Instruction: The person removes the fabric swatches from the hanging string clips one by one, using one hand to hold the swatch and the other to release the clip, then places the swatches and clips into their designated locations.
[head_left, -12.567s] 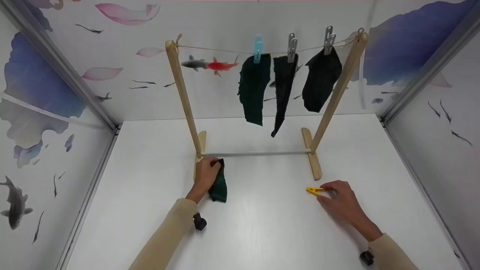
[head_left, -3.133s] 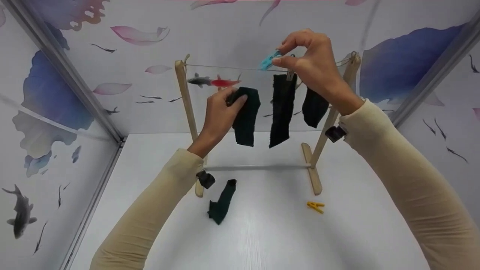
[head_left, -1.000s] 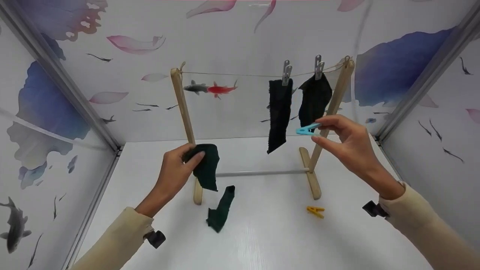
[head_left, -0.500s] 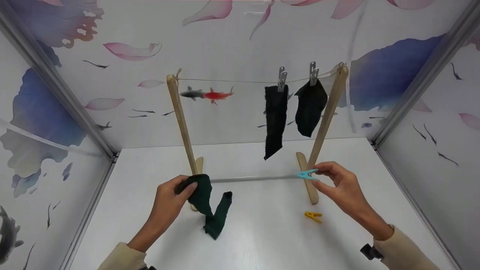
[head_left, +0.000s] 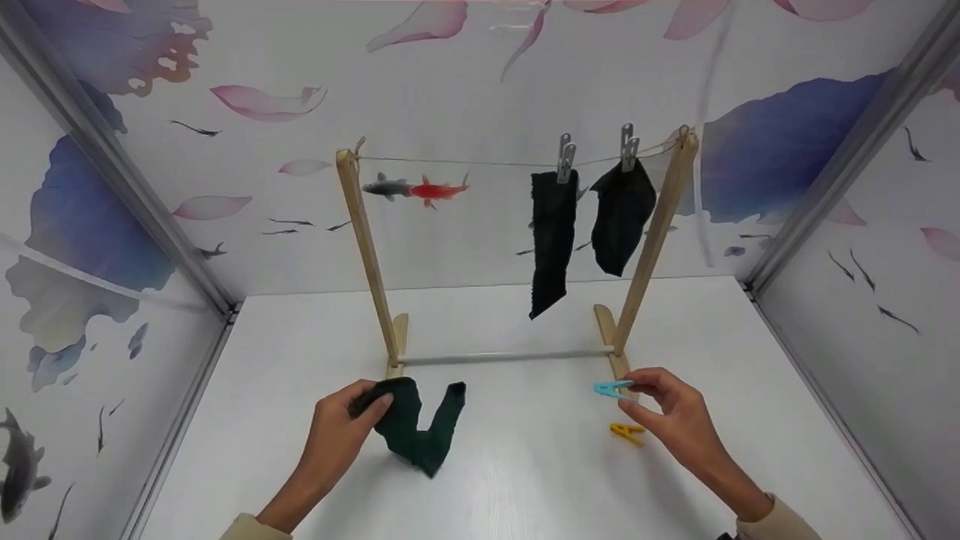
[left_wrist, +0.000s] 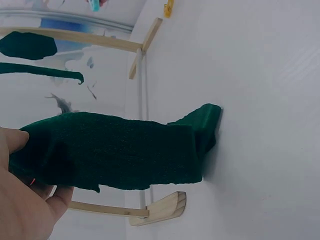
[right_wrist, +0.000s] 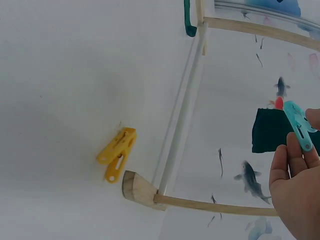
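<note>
My left hand (head_left: 335, 429) pinches a dark green cloth (head_left: 400, 412) by its upper end, low over the table at the rack's left foot. In the left wrist view its free end hangs against a second green cloth (left_wrist: 206, 122), which lies on the table. My right hand (head_left: 681, 414) pinches a light blue clothespin (head_left: 611, 388) between thumb and fingers, near the rack's right foot. Just below that hand, a yellow clothespin (head_left: 626, 432) lies on the table. Two dark cloths, a long one (head_left: 552, 244) and a wider one (head_left: 622, 217), hang from the line under grey clothespins.
A wooden drying rack (head_left: 367, 255) stands on the white table (head_left: 517, 465), with a string (head_left: 465, 161) tied between its posts and a pale rod (head_left: 510, 357) joining its feet. Printed walls with metal corner strips enclose the table at the back and sides.
The blue clothespin and the green cloth have come off the line. Both hands have moved down towards the table with them. The yellow clothespin, earlier in my right hand, lies on the table.
</note>
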